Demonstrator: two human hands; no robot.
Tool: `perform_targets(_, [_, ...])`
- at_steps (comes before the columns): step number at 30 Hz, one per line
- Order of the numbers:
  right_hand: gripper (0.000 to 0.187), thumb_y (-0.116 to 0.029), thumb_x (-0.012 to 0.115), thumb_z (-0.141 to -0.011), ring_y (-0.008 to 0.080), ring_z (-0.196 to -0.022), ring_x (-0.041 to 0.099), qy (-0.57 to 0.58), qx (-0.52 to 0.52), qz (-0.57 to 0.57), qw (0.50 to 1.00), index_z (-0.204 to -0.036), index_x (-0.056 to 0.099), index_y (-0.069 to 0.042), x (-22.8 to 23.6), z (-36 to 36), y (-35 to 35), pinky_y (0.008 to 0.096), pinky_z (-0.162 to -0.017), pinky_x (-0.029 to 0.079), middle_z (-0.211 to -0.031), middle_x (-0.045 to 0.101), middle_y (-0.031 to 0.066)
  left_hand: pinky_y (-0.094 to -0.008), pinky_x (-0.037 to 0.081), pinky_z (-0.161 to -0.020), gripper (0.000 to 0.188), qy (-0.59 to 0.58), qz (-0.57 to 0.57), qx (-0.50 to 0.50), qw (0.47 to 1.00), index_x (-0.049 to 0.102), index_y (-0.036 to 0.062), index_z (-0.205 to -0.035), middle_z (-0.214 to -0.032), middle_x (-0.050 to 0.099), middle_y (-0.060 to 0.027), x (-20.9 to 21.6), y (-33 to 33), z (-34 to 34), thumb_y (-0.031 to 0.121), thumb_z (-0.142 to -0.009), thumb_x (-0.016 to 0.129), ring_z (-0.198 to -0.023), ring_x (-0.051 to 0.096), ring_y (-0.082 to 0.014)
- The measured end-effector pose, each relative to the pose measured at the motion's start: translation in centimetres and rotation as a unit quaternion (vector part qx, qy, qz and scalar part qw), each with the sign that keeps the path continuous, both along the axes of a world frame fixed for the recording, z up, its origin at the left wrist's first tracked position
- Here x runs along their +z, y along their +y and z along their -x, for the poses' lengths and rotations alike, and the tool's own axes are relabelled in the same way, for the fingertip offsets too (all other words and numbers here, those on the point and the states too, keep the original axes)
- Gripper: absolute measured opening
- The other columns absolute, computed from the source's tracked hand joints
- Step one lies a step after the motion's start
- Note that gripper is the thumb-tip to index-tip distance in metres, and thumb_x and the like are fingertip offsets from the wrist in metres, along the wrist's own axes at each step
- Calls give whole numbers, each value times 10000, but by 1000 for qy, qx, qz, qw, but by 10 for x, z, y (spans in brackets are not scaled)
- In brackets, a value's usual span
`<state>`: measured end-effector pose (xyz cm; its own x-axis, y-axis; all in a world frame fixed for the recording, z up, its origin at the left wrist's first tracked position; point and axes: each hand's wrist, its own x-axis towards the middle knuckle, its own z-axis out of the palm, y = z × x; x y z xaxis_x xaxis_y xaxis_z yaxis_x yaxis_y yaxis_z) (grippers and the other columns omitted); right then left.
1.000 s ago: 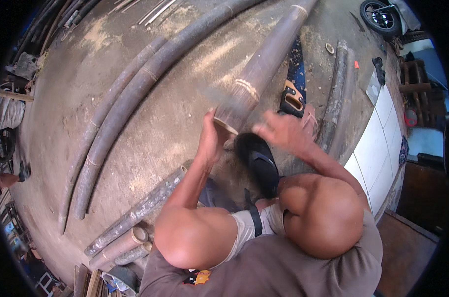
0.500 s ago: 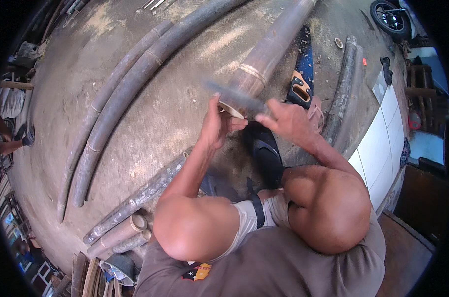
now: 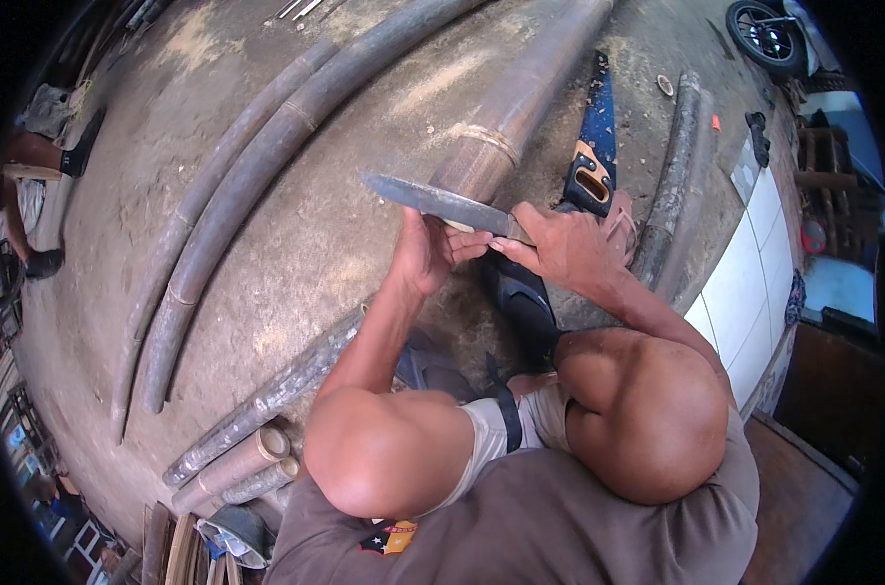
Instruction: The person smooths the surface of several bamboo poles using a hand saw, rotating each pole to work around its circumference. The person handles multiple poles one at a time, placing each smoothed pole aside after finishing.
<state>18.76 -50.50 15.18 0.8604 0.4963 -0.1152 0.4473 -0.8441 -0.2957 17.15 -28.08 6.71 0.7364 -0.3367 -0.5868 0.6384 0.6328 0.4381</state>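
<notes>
A thick brown bamboo pole runs away from me, its near cut end just in front of my knees. At that end my left hand grips the pole, thumb up on the left and fingers curled under the rim. My right hand is closed round the handle of a large broad-bladed knife. Its grey blade lies crosswise over the pole's near end, tip to the left, and hides most of the opening. The left thumb is close beneath the blade; whether they touch, I cannot tell.
A handsaw with a blue blade lies right of the pole. Two long bamboo poles stretch along the left, and darker poles lie at right. Short bamboo pieces sit lower left. Another person's legs show at far left.
The knife, blurred before, now shows sharply, its blade lower and further left across the pole's end. My left hand has stayed in place. At far left the other person's legs have shifted.
</notes>
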Motion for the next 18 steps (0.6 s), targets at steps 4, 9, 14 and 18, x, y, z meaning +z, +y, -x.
perform_targets(4, [430,-508,617,-1036,476,-771,712,19,-21,12,1000,-1061,611,-79,-3,-19,-1,562,-626,559,-823,681,239,-411,660,-815,1000,4,22,-17,1000,487,-68,-1403,-1057,718,-229,-19,7,-4,822,-990,291,-889,774,-296])
perform_targets(9, [489,-560,600,-1030,471,-777,715,4,-168,-47,985,-1015,594,-71,-21,-31,-37,571,-639,554,-758,680,229,-413,659,-830,1017,-1,18,-28,999,454,-94,-1435,-1087,692,-228,-21,8,0,811,-987,336,-911,761,-291])
perform_targets(14, [519,-585,594,-1030,485,-759,711,52,-6,66,996,-991,602,-68,-8,1,-15,569,-614,540,-717,675,235,-417,655,-820,1009,-11,-21,-18,1000,451,-90,-1444,-1130,671,-215,-13,0,4,803,-982,368,-916,749,-290])
perform_targets(18, [562,-614,600,-1012,488,-729,707,2,-214,-7,977,-983,601,-52,-29,-48,-56,570,-624,550,-715,676,239,-417,656,-809,966,-16,-85,11,996,457,-74,-1444,-1149,650,-199,-11,6,4,778,-992,400,-921,727,-287])
